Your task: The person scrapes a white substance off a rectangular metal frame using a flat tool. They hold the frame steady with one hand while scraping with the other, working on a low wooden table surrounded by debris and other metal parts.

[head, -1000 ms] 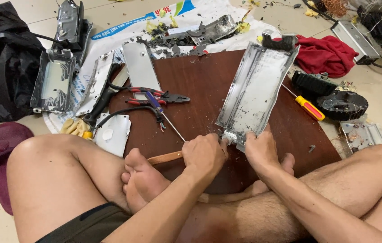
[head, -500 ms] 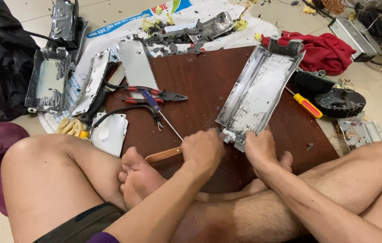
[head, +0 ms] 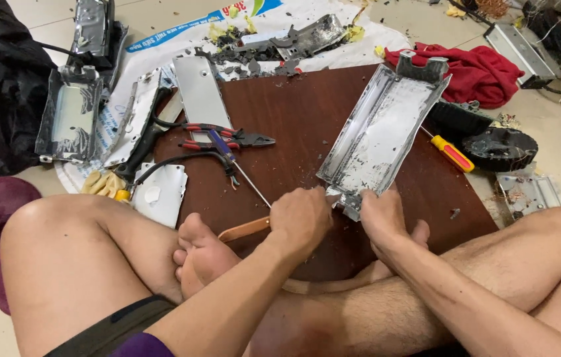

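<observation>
I sit cross-legged at a dark brown wooden board [head: 300, 112]. A long grey metal casing tray [head: 386, 129] lies tilted on it. My right hand [head: 383, 215] grips the tray's near end. My left hand [head: 301, 218] is closed around a tool with a wooden handle [head: 244, 229], its tip pressed at the tray's near corner; the tip itself is hidden by my fingers.
Red-handled pliers [head: 227, 135], a blue screwdriver [head: 231, 158] and a black cable lie on the board. A yellow-and-red screwdriver [head: 451, 153] is at the right edge. Metal casings [head: 69, 112], a red cloth [head: 479, 73], black bag [head: 0, 86] and scrap parts surround the board.
The view has shifted slightly. Both hands stay at the tray's near end, with my left hand working the wooden-handled tool there.
</observation>
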